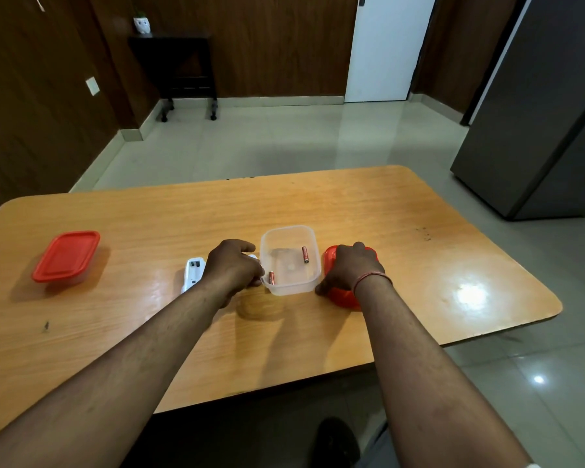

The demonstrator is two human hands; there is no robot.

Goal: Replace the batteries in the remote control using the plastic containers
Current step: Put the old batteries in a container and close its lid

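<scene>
An open clear plastic container stands mid-table with two red batteries inside, one near the far right and one at the near left corner. My left hand grips the container's left rim. Its red lid lies just to the right, and my right hand rests on it with fingers curled over it. The white remote control lies back-up with its battery bay open, left of my left hand and partly hidden by it. A second container with a red lid sits shut at the far left.
The wooden table has a rounded right corner and a near edge close to my body. A grey fridge stands at the right, a black stand against the far wall, and tiled floor beyond.
</scene>
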